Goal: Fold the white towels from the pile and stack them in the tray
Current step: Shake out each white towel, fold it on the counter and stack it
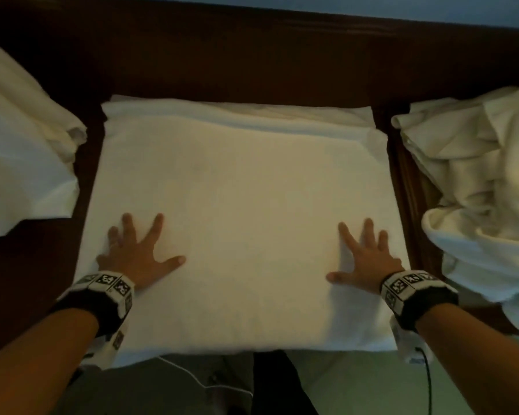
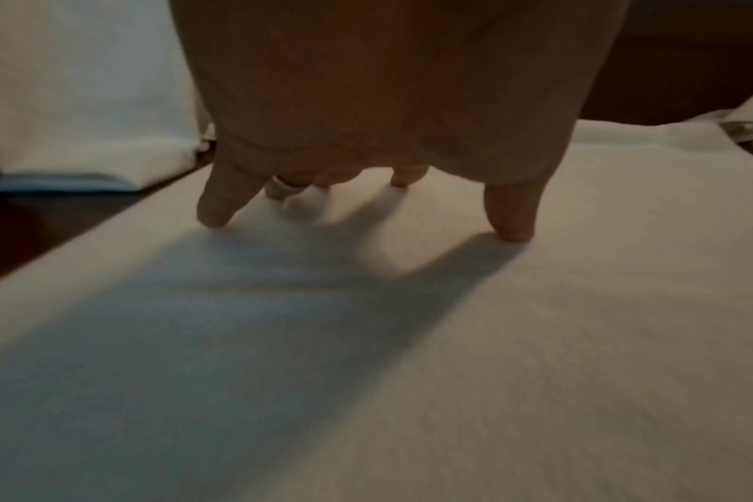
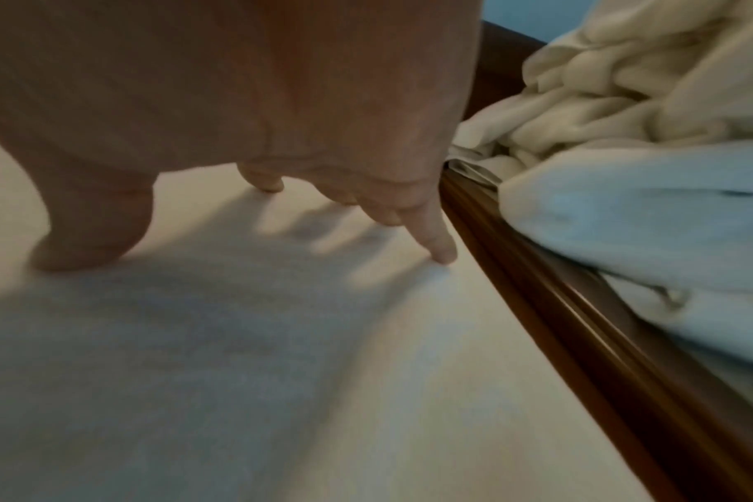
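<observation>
A white towel point(image 1: 243, 205) lies flat and folded in a wide rectangle on the dark wood, several layers showing at its far edge. My left hand point(image 1: 138, 250) presses on its near left part, fingers spread and straight. My right hand point(image 1: 364, 259) presses on the near right part the same way. From the left wrist, the left hand point(image 2: 366, 102) touches the towel point(image 2: 495, 373) with its fingertips. In the right wrist view the right hand point(image 3: 237, 102) does likewise on the towel point(image 3: 280, 373). The crumpled pile of white towels point(image 1: 486, 181) lies to the right.
A raised dark wooden rim point(image 1: 402, 181) runs along the towel's right edge, between it and the pile point(image 3: 645, 136). Smoother white cloth point(image 1: 21, 163) lies to the left. The wood's near edge is at my body; a cable hangs from the right wrist.
</observation>
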A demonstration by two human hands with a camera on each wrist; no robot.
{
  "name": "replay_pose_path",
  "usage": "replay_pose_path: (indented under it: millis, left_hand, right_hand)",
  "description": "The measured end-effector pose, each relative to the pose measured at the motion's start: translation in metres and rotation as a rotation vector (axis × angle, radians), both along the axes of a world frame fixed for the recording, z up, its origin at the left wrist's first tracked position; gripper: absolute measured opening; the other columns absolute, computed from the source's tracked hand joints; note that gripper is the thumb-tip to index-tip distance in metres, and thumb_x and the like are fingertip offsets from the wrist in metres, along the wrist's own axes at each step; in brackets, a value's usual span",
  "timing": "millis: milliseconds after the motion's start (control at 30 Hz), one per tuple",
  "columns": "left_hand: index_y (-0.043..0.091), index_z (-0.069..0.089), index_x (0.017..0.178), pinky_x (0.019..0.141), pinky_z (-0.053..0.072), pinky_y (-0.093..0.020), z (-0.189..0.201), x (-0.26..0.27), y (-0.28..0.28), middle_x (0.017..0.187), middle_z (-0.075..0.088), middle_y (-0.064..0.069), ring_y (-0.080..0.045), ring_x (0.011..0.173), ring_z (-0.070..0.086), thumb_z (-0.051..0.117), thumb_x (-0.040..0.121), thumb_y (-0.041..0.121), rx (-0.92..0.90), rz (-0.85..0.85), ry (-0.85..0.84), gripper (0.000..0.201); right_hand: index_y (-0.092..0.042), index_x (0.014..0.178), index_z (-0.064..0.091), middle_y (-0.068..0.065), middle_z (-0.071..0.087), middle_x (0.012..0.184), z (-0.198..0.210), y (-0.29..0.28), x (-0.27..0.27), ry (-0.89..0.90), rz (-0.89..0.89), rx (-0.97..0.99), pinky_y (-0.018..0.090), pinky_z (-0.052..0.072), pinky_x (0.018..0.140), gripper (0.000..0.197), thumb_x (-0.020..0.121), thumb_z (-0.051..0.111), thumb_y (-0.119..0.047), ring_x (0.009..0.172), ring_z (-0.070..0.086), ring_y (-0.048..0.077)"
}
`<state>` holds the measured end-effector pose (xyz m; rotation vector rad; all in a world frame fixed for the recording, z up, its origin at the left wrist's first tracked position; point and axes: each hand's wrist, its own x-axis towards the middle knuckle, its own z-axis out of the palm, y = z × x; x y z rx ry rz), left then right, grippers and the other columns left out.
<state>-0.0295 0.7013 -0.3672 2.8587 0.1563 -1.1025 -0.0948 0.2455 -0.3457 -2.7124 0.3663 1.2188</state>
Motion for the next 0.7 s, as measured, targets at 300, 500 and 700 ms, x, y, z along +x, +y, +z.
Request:
replay_pose_path:
  millis: [300, 500, 700]
  left_hand:
    - [0.056, -0.027, 0.145, 0.121, 0.011, -0.061, 0.007, 0.085, -0.011, 0.159, -0.038, -0.005, -0.048, 0.149, -0.013, 0.052, 0.066, 0.091, 0.008, -0.033, 0.006, 0.117]
    - [0.058, -0.025, 0.145, 0.121, 0.01, -0.06, 0.003, 0.147, -0.03, 0.16, -0.035, -0.005, -0.048, 0.15, -0.01, 0.055, 0.065, 0.089, 0.026, -0.027, -0.032, 0.117]
    - [0.053, -0.013, 0.152, 0.122, 0.015, -0.056, 0.003, 0.184, -0.036, 0.166, -0.021, -0.005, -0.043, 0.152, 0.0, 0.064, 0.075, 0.077, 0.017, -0.009, -0.093, 0.111]
  right_hand:
    - [-0.047, 0.144, -0.031, 0.014, -0.044, 0.151, -0.001, -0.001, 0.086, 0.039, -0.019, -0.034, 0.07, 0.01, 0.112, 0.141, 0.058, 0.077, -0.075, 0.139, -0.025, 0.056]
    - [-0.043, 0.148, -0.027, 0.017, -0.042, 0.152, -0.001, -0.02, 0.151, 0.023, -0.007, -0.051, 0.069, 0.007, 0.113, 0.14, 0.06, 0.08, -0.069, 0.14, -0.023, 0.057]
    - [-0.042, 0.15, -0.022, 0.017, -0.034, 0.157, -0.002, -0.027, 0.174, -0.03, 0.019, -0.088, 0.066, 0.009, 0.115, 0.135, 0.063, 0.076, -0.071, 0.143, -0.015, 0.055]
